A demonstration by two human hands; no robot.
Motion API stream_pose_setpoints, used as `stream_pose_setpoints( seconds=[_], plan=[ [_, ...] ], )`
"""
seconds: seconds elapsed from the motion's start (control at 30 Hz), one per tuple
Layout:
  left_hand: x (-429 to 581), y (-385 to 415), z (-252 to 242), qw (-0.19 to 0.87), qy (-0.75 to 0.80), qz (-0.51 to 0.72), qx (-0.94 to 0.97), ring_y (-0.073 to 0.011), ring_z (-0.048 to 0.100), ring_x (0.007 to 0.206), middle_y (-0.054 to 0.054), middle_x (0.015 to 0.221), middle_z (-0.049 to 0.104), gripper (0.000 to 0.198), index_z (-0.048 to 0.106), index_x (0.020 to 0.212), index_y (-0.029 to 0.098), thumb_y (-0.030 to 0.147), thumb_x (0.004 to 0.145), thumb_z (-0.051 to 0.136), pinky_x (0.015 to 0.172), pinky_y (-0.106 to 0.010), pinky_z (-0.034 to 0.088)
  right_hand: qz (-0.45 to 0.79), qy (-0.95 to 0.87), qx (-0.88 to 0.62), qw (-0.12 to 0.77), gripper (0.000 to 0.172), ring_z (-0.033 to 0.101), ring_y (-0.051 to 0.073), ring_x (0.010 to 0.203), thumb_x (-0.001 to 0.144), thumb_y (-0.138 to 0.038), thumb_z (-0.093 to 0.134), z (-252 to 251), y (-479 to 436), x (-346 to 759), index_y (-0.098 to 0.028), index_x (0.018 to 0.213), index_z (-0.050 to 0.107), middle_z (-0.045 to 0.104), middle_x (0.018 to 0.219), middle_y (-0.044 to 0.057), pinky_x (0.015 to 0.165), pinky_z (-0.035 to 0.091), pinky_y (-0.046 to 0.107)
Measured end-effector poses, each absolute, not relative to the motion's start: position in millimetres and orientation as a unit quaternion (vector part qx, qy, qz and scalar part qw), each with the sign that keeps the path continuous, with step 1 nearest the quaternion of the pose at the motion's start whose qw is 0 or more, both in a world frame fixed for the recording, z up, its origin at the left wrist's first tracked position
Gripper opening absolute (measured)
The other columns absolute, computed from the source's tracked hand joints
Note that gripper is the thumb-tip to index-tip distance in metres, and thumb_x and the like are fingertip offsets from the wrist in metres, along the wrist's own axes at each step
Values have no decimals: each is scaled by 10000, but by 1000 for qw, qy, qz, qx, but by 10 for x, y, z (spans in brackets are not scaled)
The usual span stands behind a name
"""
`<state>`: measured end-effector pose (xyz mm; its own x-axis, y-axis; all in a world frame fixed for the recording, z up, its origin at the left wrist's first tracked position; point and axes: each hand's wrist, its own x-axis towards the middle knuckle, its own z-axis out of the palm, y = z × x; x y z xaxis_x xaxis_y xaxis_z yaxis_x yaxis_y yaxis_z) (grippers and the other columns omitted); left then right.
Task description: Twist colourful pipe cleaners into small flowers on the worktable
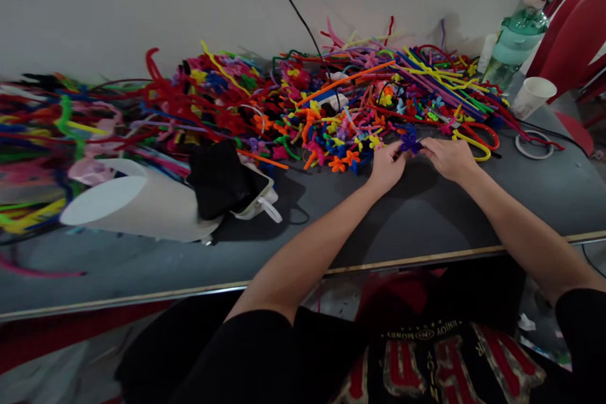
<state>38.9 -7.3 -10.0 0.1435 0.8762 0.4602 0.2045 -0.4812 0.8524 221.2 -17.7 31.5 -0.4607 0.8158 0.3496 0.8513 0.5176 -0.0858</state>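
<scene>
A dark blue-purple pipe-cleaner flower (pixel 409 143) is held between my two hands, a little above the near part of the table. My left hand (pixel 388 167) is closed on its left side, with thumb and fingers pinched together. On the other side, my right hand (pixel 449 158) pinches at the flower's right edge; its fingertips are partly hidden. Just behind my hands lies a heap of small pipe-cleaner flowers (pixel 338 164) in orange, yellow, pink and blue. Loops of yellow and red pipe cleaner (pixel 478 142) rest beside my right hand.
Loose pipe cleaners (pixel 426 79) pile along the wall. At left lie a pale cylindrical container (pixel 156 205) and a black object (pixel 220 180) over a phone-like device. A paper cup (pixel 534 98), a green bottle (pixel 514 44) and a tape-like ring (pixel 534 154) stand at right. A black cable hangs down.
</scene>
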Motion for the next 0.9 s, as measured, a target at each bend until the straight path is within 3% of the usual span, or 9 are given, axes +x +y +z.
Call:
stream_pose_setpoints(
  seconds=[0.4, 0.9],
  plan=[
    [369, -106, -77, 353, 390, 484, 699, -137, 553, 569, -31, 655, 684, 215, 703, 695, 166, 288, 845, 608, 562, -251, 417, -64, -864, -497, 42, 428, 621, 196, 705, 1026, -399, 328, 433, -213, 2162, -170, 1070, 686, 743, 829, 102, 577, 167, 300],
    [330, -42, -92, 418, 381, 476, 674, -159, 565, 692, -18, 694, 651, 253, 693, 726, 171, 417, 775, 662, 697, -291, 449, -67, -860, -503, 55, 423, 624, 225, 724, 1020, -378, 304, 433, -246, 2131, -155, 1169, 631, 746, 882, 124, 602, 186, 304]
  ],
)
